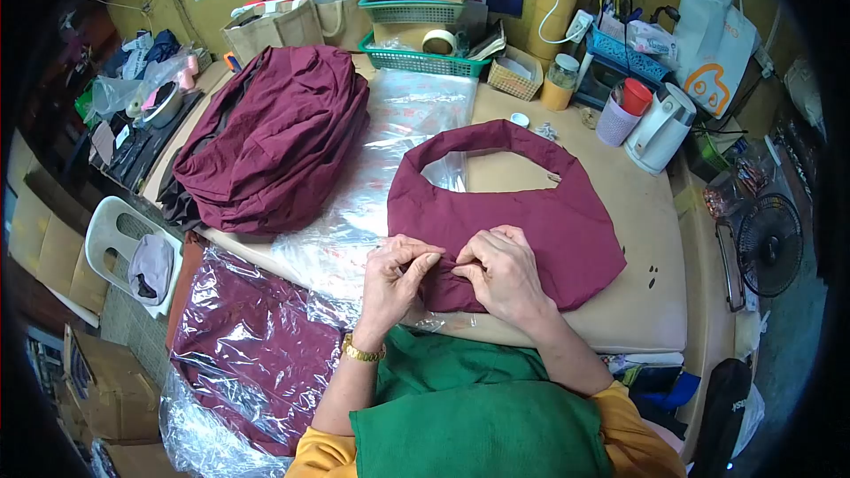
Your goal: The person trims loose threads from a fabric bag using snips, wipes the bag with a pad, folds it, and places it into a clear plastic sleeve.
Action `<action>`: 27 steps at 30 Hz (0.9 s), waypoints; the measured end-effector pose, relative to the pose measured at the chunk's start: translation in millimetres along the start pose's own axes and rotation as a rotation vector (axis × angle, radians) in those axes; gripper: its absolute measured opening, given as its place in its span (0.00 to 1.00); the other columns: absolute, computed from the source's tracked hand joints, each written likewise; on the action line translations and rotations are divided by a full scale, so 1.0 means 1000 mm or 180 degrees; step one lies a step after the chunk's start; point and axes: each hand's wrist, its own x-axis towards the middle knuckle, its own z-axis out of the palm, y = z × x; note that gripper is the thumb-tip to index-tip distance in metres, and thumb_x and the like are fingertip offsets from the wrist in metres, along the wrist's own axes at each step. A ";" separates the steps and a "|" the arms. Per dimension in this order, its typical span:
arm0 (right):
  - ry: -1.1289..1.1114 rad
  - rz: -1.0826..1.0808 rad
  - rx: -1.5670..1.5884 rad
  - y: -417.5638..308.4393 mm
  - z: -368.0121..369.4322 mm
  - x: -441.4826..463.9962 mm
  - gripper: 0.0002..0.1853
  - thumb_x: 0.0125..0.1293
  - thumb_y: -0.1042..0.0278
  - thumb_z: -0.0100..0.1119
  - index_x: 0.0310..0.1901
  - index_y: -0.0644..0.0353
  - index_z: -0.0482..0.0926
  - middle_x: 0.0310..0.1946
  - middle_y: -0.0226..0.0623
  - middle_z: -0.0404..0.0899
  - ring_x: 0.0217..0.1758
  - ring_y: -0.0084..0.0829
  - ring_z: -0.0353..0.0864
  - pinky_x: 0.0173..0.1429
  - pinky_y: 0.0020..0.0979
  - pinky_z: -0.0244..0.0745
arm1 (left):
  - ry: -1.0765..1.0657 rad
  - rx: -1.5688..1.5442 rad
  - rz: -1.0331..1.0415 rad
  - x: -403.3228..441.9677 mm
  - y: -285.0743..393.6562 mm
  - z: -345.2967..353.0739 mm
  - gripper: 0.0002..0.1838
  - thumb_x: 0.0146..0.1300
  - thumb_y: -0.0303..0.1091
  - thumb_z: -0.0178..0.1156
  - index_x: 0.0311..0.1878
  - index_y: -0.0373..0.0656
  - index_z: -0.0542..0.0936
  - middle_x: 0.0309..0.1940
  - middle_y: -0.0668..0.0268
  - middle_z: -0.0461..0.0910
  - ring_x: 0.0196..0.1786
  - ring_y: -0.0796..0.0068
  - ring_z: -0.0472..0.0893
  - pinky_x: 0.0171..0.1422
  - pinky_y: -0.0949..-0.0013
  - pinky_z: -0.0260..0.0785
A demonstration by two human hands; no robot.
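A maroon fabric shoulder bag (531, 230) lies flat on the table in front of me, its wide strap looped away from me. My left hand (398, 279) pinches the cloth near the bag's lower left part, thumb against fingers. Close beside it, my right hand (503, 274) pinches the same spot, and the fabric puckers between the two. Whether a thread or other tiny thing is held there is too small to tell. A gold watch (364, 349) circles my left wrist.
A heap of maroon bags (274, 137) sits at the left. Clear plastic sleeves (416, 115) lie beside it, and plastic-wrapped maroon bags (257, 345) are at lower left. Green baskets (425, 62), a jar (560, 84), a purple cup (614, 126) and a white kettle (660, 128) stand at the back.
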 end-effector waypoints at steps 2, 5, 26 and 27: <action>0.0041 -0.0075 -0.0005 -0.002 0.002 -0.003 0.11 0.51 0.73 0.73 0.32 0.57 0.78 0.27 0.33 0.77 0.33 0.38 0.78 0.52 0.38 0.67 | 0.0175 -0.0333 -0.0425 -0.002 -0.003 0.004 0.05 0.64 0.26 0.65 0.34 0.35 0.85 0.32 0.64 0.85 0.38 0.73 0.80 0.47 0.69 0.71; -0.0099 0.0063 -0.0013 -0.009 0.006 -0.007 0.14 0.48 0.74 0.75 0.33 0.57 0.77 0.26 0.31 0.76 0.32 0.35 0.78 0.50 0.37 0.66 | 0.0404 -0.1118 -0.1089 -0.001 -0.004 0.008 0.05 0.65 0.26 0.64 0.34 0.35 0.83 0.32 0.64 0.82 0.41 0.74 0.78 0.50 0.71 0.68; 0.0101 0.0838 0.0754 0.004 -0.006 0.031 0.10 0.48 0.72 0.76 0.30 0.61 0.83 0.26 0.38 0.84 0.30 0.33 0.82 0.38 0.35 0.77 | -0.0306 -0.1829 -0.1621 -0.041 -0.023 0.011 0.33 0.59 0.13 0.64 0.60 0.44 0.56 0.33 0.67 0.76 0.32 0.83 0.76 0.39 0.79 0.73; 0.0182 0.0914 0.0827 0.002 -0.005 0.031 0.11 0.48 0.71 0.77 0.30 0.62 0.81 0.25 0.38 0.83 0.29 0.33 0.83 0.36 0.34 0.77 | -0.0495 -0.1107 -0.1528 -0.039 -0.021 -0.001 0.34 0.58 0.15 0.65 0.62 0.44 0.57 0.34 0.65 0.76 0.35 0.78 0.78 0.45 0.73 0.74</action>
